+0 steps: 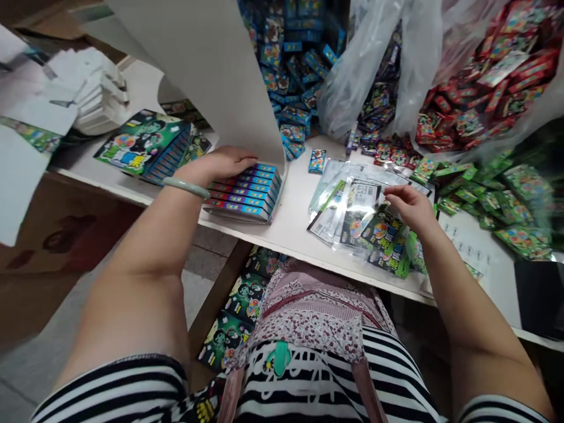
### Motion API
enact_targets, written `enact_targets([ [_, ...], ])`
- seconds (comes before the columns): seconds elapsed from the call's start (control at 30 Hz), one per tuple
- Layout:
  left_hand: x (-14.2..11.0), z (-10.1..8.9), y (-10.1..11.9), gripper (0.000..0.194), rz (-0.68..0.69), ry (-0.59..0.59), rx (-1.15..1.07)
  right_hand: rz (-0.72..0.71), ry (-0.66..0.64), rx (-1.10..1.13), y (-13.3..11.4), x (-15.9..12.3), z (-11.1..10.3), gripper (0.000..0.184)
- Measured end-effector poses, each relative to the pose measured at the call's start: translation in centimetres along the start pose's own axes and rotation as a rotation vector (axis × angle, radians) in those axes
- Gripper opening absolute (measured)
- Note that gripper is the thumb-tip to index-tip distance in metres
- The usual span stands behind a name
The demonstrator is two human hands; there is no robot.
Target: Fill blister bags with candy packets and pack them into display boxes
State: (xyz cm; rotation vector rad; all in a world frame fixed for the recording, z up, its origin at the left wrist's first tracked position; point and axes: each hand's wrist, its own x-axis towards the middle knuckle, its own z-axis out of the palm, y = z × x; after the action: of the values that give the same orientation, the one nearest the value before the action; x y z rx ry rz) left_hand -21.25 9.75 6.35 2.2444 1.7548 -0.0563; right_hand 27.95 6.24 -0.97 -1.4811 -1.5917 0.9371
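Observation:
My left hand (222, 161) lies flat, fingers together, on a packed row of small blue and red boxes (247, 191) in an open white carton whose lid (211, 70) stands up behind it. A pale green bangle (185, 187) is on that wrist. My right hand (409, 205) rests with curled fingers on a spread of clear plastic sleeves (348, 202) holding printed cards, pinching the edge of one. Both sit on the white table (291, 226).
Heaps of small boxes fill the back: blue (295, 64), red in a clear bag (484, 76), green (506, 194) at the right. A finished green display box (141, 144) and folded white cartons (94, 94) lie at the left. More green boxes (240, 311) sit under the table.

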Motion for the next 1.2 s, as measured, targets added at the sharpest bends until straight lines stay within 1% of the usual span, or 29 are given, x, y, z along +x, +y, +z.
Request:
enact_targets([
  [0.07, -0.7, -0.1, 3.0, 0.053, 0.016, 0.173, -0.048, -0.037, 0.041, -0.120, 0.7, -0.1, -1.3, 0.024],
  [0.1, -1.1, 0.2, 4.9, 0.050, 0.033, 0.270, -0.103, -0.047, 0.075, -0.184, 1.2, -0.2, -2.2, 0.024],
  [0.13, -1.4, 0.8, 7.0, 0.047, 0.067, 0.331, -0.171, -0.047, 0.104, -0.251, 1.7, -0.2, -3.2, 0.024],
  [0.17, -1.7, 1.7, 9.2, 0.045, 0.118, 0.356, -0.244, -0.040, 0.118, -0.320, 2.2, -0.3, -4.1, 0.027],
  [0.2, -1.8, 2.9, 11.5, 0.044, 0.183, 0.342, -0.317, -0.033, 0.105, -0.391, 2.6, -0.5, -4.9, 0.031],
  [0.23, -1.7, 4.3, 13.8, 0.043, 0.256, 0.281, -0.369, -0.032, 0.062, -0.462, 2.9, -0.7, -5.5, 0.038],
  [0.3, -1.1, 7.5, 18.5, 0.042, 0.395, 0.130, -0.411, -0.063, -0.086, -0.598, 3.2, -1.0, -5.9, 0.065],
  [0.33, -0.7, 9.1, 20.8, 0.043, 0.449, 0.084, -0.390, -0.089, -0.159, -0.654, 3.2, -1.0, -5.7, 0.079],
  [0.37, -0.2, 10.5, 22.8, 0.048, 0.465, 0.052, -0.351, -0.110, -0.214, -0.696, 3.0, -1.0, -5.3, 0.091],
  [0.4, 0.3, 11.7, 24.5, 0.056, 0.452, 0.032, -0.310, -0.116, -0.250, -0.724, 2.8, -1.0, -4.8, 0.100],
  [0.47, 1.1, 13.4, 27.0, 0.073, 0.382, -0.008, -0.247, -0.090, -0.277, -0.752, 2.3, -0.7, -3.6, 0.108],
  [0.5, 1.3, 13.9, 27.7, 0.079, 0.343, -0.025, -0.229, -0.075, -0.279, -0.758, 2.1, -0.5, -3.1, 0.109],
  [0.57, 1.4, 14.7, 28.0, 0.084, 0.295, -0.051, -0.228, -0.067, -0.266, -0.769, 1.8, -0.2, -2.1, 0.106],
  [0.63, 1.2, 15.2, 27.5, 0.086, 0.297, -0.057, -0.261, -0.079, -0.223, -0.767, 1.6, 0.1, -1.4, 0.092],
  [0.67, 1.0, 15.5, 27.2, 0.089, 0.309, -0.059, -0.285, -0.069, -0.199, -0.752, 1.6, 0.3, -1.3, 0.080],
  [0.73, 0.6, 15.9, 26.6, 0.096, 0.328, -0.055, -0.345, -0.028, -0.175, -0.699, 1.3, 0.6, -1.3, 0.044],
  [0.77, 0.4, 16.1, 26.6, 0.099, 0.324, -0.038, -0.386, -0.014, -0.173, -0.667, 1.1, 0.7, -1.6, 0.027],
  [0.8, 0.3, 16.1, 26.6, 0.098, 0.310, -0.005, -0.443, -0.015, -0.173, -0.634, 0.7, 0.8, -2.0, 0.015],
  [0.83, 0.3, 16.0, 26.8, 0.093, 0.286, 0.038, -0.524, -0.032, -0.169, -0.604, 0.1, 0.7, -2.5, 0.014],
  [0.87, 0.3, 15.8, 27.0, 0.083, 0.258, 0.083, -0.623, -0.060, -0.161, -0.574, -0.6, 0.6, -3.1, 0.019],
  [0.93, 0.3, 14.8, 27.6, 0.053, 0.224, 0.145, -0.822, -0.097, -0.152, -0.494, -2.2, 0.0, -4.4, 0.027],
  [0.97, 0.4, 14.1, 27.8, 0.040, 0.228, 0.158, -0.891, -0.094, -0.165, -0.431, -3.1, -0.4, -5.0, 0.030],
  [1.0, 0.4, 13.4, 27.9, 0.031, 0.246, 0.162, -0.929, -0.073, -0.199, -0.348, -3.9, -0.9, -5.6, 0.032],
  [1.07, 0.3, 11.8, 27.8, 0.022, 0.303, 0.165, -0.929, 0.001, -0.331, -0.140, -5.3, -1.8, -6.5, 0.035],
  [1.13, -0.2, 10.5, 27.3, 0.020, 0.372, 0.155, -0.881, 0.075, -0.463, 0.038, -6.2, -2.5, -6.7, 0.040],
  [1.17, -0.5, 10.0, 27.0, 0.021, 0.408, 0.146, -0.839, 0.103, -0.505, 0.091, -6.4, -2.9, -6.6, 0.043],
  [1.2, -0.9, 9.5, 26.7, 0.023, 0.442, 0.139, -0.779, 0.121, -0.514, 0.122, -6.5, -3.2, -6.3, 0.044],
])
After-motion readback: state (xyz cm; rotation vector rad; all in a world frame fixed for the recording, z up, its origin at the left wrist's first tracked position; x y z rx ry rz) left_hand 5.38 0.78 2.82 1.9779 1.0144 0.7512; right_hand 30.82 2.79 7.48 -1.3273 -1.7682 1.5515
